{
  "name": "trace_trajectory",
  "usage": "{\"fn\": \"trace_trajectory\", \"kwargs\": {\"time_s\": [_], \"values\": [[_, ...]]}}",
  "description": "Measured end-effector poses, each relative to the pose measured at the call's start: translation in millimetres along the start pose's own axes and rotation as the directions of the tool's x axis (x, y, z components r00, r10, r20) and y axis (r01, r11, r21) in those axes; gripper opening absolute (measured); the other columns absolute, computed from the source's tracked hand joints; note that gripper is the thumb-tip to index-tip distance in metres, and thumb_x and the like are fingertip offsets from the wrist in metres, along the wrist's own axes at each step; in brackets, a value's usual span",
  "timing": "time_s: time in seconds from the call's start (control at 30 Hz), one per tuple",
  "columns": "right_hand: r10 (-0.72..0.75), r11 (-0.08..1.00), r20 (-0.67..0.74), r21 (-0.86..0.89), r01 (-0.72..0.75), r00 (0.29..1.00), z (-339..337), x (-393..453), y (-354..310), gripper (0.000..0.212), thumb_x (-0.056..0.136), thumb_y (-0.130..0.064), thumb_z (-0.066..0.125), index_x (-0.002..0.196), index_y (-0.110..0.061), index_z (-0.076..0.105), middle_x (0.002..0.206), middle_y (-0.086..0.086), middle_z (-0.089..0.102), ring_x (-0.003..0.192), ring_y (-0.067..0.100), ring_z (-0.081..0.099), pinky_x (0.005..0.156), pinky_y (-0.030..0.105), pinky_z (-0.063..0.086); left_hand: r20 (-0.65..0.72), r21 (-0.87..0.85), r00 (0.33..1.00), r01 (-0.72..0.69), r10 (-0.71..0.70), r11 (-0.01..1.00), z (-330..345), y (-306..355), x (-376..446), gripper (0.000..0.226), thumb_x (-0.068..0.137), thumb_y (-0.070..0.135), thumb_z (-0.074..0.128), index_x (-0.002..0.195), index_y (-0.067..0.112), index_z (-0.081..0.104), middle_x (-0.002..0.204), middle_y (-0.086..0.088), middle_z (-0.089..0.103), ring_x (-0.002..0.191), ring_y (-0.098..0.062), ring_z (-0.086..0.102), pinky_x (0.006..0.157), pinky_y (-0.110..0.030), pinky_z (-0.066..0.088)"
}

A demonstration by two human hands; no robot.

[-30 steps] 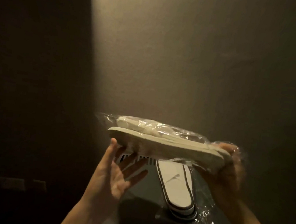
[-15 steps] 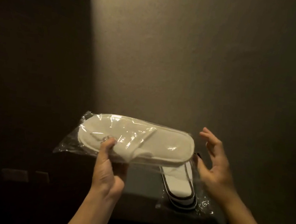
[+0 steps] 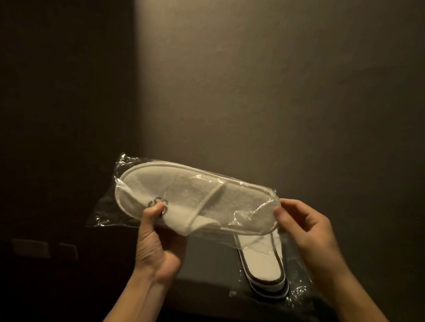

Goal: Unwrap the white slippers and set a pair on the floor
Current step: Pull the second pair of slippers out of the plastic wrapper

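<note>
A pack of white slippers [image 3: 196, 201] in clear plastic wrap is held up flat, lengthwise left to right, in front of a dim wall. My left hand [image 3: 160, 239] grips its lower edge near the toe end, thumb on top. My right hand [image 3: 306, 231] pinches the wrap at the heel end with thumb and fingers. Below, a second wrapped pack of white slippers with dark trim [image 3: 263, 266] lies on a dark box-like surface [image 3: 208, 265], partly hidden by the held pack.
The plain wall [image 3: 292, 90] rises right behind the dark surface. A dark panel [image 3: 48, 91] fills the left side. Two small pale plates [image 3: 31, 248] sit low on the left in shadow.
The pack turned from edge-on to face-up. My left hand closed on its lower edge; my right hand let go, then came back and pinched the heel end.
</note>
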State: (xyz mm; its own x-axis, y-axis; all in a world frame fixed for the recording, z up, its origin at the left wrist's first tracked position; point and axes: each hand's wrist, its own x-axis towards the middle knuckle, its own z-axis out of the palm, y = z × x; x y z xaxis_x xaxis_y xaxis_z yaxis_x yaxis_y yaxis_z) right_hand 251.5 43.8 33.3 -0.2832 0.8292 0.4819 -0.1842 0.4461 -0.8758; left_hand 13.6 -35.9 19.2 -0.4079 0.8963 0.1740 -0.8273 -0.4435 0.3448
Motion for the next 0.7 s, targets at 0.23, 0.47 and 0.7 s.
{"fn": "trace_trajectory", "kwargs": {"time_s": [0.23, 0.47, 0.7], "values": [[0.082, 0.997, 0.024, -0.001, -0.082, 0.996, 8.6, 6.1, -3.8, 0.032, 0.083, -0.025, 0.074, 0.110, -0.009, 0.073, 0.100, 0.005, 0.080, 0.093, 0.017, 0.077, 0.073, 0.024, 0.061, 0.049, -0.014, 0.998, 0.045, -0.044, 0.999, 7.2, -6.5, 2.6, 0.040, 0.071, 0.028, 0.081, 0.110, 0.021, 0.078, 0.133, -0.009, 0.073, 0.135, -0.033, 0.060, 0.116, -0.065, 0.041], [0.072, 0.997, -0.043, 0.002, -0.072, 0.996, 23.6, 3.5, 10.3, 0.017, 0.086, 0.000, 0.075, 0.103, -0.002, 0.075, 0.094, 0.011, 0.081, 0.087, 0.020, 0.078, 0.075, 0.023, 0.062, -0.063, 0.194, 0.991, 0.127, -0.117, 0.973, 3.9, -51.9, -23.0, 0.048, 0.061, 0.037, 0.088, 0.101, 0.010, 0.082, 0.097, -0.011, 0.082, 0.082, -0.022, 0.078, 0.088, -0.037, 0.061], [0.083, 0.996, -0.114, 0.049, -0.078, 0.990, 9.5, 3.9, 5.4, 0.022, 0.082, -0.008, 0.080, 0.103, -0.005, 0.075, 0.096, 0.011, 0.081, 0.090, 0.024, 0.078, 0.078, 0.025, 0.063, -0.115, 0.253, 0.989, 0.119, -0.093, 0.960, 12.3, -33.2, -7.5, 0.010, 0.086, 0.021, 0.075, 0.085, 0.011, 0.076, 0.080, -0.011, 0.079, 0.061, -0.021, 0.074, 0.055, -0.034, 0.065]]}}
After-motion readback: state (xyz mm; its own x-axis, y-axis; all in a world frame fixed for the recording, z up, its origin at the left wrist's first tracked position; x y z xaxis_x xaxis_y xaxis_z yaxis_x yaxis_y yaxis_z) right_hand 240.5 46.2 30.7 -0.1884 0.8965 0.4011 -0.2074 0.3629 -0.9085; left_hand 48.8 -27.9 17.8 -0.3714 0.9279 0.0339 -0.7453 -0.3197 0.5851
